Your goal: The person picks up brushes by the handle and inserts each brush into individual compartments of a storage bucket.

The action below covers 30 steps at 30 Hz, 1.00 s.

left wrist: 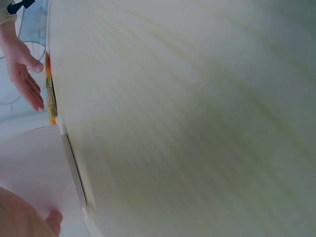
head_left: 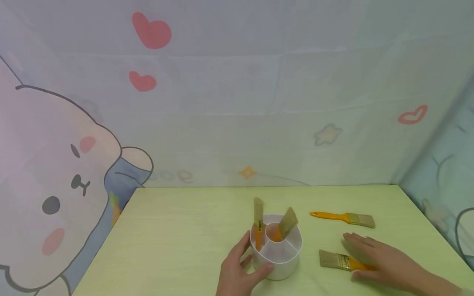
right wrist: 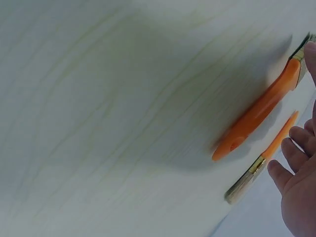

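Left grip (head_left: 237, 269) curled round smooth white round holder (head_left: 277, 250); right grip (head_left: 374, 257) spread above orange-handled brush (head_left: 342, 261).

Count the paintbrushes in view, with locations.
4. Two stand bristles-up in the white holder: one at left, one in the middle. One lies far right; one lies under the right hand. None seem hidden.

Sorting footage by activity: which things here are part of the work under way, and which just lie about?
In the work:
left hand holding white holder
two brushes in it
right hand over near brush

Lying about:
far brush
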Tool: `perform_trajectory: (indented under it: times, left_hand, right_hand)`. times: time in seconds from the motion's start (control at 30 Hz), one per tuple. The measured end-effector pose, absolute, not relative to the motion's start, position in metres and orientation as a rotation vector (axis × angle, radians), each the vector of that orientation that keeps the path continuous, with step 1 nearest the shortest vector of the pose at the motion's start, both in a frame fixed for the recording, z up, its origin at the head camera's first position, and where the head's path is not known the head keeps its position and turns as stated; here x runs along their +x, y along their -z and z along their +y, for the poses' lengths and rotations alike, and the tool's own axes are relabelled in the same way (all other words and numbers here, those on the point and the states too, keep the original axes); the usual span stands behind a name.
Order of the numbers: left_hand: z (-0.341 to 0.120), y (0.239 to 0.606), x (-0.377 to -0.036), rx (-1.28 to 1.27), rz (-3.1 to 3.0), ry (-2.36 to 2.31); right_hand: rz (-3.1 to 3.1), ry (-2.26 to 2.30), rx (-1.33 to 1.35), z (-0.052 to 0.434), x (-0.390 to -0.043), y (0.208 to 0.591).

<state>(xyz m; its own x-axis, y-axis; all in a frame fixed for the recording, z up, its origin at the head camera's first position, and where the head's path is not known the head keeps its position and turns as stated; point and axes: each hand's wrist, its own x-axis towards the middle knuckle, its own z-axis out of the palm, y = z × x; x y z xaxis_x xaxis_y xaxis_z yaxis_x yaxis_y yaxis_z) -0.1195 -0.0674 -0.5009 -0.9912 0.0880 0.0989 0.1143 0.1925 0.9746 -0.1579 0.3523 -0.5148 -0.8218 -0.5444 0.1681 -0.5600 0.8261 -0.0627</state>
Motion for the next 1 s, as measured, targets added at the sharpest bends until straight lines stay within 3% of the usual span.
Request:
perform_trajectory:
  times: [0.4,1.0]
  left_hand:
    - [-0.067,0.503,-0.122,-0.204,-2.404,1.971]
    - [-0.068,0.502,-0.123,-0.223,-2.425,1.945]
  right_hand:
    - [-3.095,-0.261,0.816,0.365,-0.152,0.516]
    - [-2.7,-0.31,0.944,0.361,-0.152,0.533]
